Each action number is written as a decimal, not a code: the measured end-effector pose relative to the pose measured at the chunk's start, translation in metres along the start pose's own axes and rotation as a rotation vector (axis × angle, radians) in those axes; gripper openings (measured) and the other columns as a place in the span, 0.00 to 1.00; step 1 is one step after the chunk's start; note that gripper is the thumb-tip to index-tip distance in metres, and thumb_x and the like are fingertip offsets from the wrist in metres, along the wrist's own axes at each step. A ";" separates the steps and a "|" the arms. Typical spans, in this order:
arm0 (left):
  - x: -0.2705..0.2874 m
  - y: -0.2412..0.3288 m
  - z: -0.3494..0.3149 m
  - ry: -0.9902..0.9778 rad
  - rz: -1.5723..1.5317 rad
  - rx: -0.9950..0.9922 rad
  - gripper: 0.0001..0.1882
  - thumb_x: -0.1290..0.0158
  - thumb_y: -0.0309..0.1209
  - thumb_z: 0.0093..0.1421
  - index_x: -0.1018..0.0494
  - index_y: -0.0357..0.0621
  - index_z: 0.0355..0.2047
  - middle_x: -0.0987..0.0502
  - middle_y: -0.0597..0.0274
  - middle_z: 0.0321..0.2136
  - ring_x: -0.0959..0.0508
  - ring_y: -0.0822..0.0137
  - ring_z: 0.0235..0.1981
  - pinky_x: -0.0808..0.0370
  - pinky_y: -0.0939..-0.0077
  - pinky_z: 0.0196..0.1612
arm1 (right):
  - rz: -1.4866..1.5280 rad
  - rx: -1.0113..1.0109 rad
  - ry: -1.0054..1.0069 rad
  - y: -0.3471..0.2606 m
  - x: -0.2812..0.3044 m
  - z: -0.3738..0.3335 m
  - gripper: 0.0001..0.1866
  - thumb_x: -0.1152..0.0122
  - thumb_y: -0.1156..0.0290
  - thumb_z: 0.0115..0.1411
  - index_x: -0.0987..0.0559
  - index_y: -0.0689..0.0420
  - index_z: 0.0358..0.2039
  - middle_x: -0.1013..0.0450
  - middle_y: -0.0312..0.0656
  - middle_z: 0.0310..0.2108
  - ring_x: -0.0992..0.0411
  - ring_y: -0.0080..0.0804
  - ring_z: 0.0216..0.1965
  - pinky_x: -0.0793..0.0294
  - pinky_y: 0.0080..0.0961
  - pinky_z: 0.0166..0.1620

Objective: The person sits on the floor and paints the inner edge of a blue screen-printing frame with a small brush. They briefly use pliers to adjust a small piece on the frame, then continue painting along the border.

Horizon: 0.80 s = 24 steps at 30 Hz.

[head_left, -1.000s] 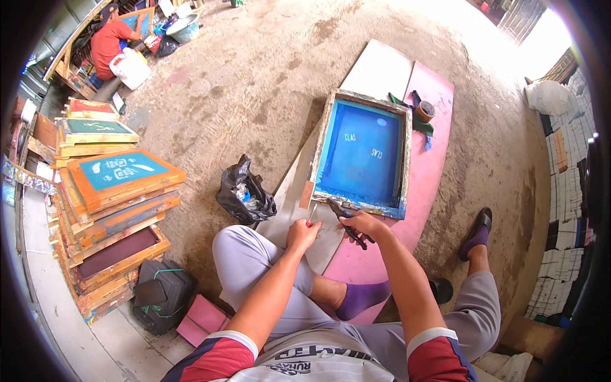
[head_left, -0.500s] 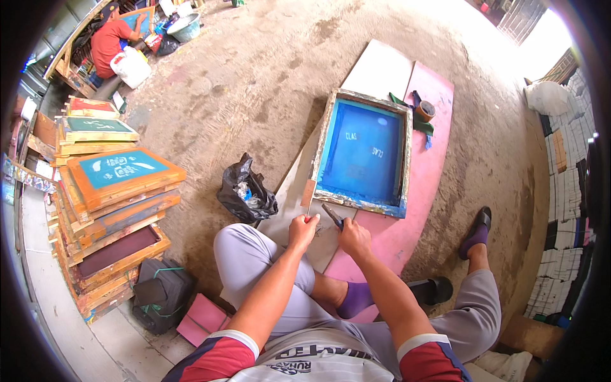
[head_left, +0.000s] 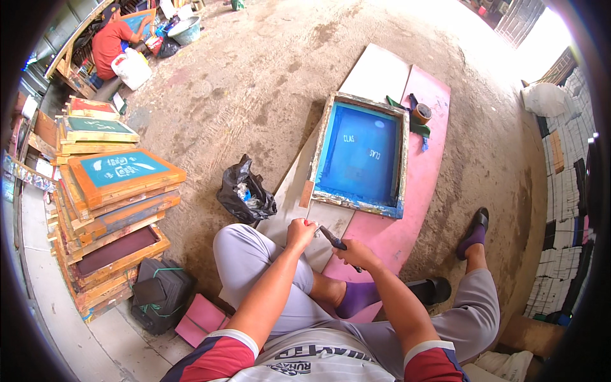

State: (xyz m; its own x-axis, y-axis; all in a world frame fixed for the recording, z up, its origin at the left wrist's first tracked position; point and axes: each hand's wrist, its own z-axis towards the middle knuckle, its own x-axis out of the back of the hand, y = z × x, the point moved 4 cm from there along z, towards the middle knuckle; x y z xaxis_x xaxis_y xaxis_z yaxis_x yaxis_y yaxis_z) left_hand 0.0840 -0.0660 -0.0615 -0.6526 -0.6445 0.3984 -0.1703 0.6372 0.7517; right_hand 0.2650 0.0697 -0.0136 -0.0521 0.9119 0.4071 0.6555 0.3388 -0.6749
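Boards hold the framed silkscreen off the floor. Right hand grips pliers; left hand clasps possibly a screwdriver.

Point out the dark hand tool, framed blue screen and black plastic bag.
Dark hand tool (head_left: 333,237), head view: its exposed end.
Framed blue screen (head_left: 361,167), head view: its blue middle.
Black plastic bag (head_left: 229,192), head view: its left wall.

A stack of wooden frames stands beside a black box, a bucket farther off.
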 end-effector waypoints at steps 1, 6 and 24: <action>0.003 0.004 -0.002 0.014 0.088 -0.025 0.14 0.30 0.39 0.57 0.18 0.39 0.30 0.15 0.54 0.26 0.17 0.62 0.24 0.22 0.64 0.29 | 0.181 -0.066 -0.083 0.001 0.000 0.002 0.24 0.38 0.50 0.71 0.20 0.63 0.43 0.16 0.50 0.36 0.15 0.41 0.35 0.17 0.42 0.36; 0.010 0.027 -0.019 -0.035 0.339 0.054 0.15 0.28 0.42 0.55 0.16 0.43 0.30 0.12 0.51 0.34 0.12 0.50 0.40 0.18 0.56 0.44 | 0.455 -0.171 -0.117 -0.012 0.025 0.015 0.26 0.42 0.48 0.74 0.24 0.64 0.50 0.16 0.50 0.44 0.15 0.39 0.43 0.16 0.39 0.36; 0.017 0.033 -0.017 0.066 0.161 0.007 0.21 0.34 0.47 0.58 0.16 0.38 0.31 0.14 0.46 0.30 0.12 0.48 0.36 0.19 0.56 0.42 | 0.586 -0.303 -0.276 -0.034 0.050 0.052 0.25 0.48 0.47 0.77 0.19 0.59 0.50 0.19 0.45 0.33 0.19 0.35 0.32 0.16 0.43 0.34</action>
State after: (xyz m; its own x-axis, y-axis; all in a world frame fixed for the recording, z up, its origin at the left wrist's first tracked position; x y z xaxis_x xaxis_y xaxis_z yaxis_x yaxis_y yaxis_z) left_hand 0.0800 -0.0637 -0.0211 -0.6220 -0.5600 0.5472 -0.0724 0.7370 0.6720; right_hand 0.2013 0.1162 -0.0019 0.2102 0.9631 -0.1678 0.8122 -0.2676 -0.5184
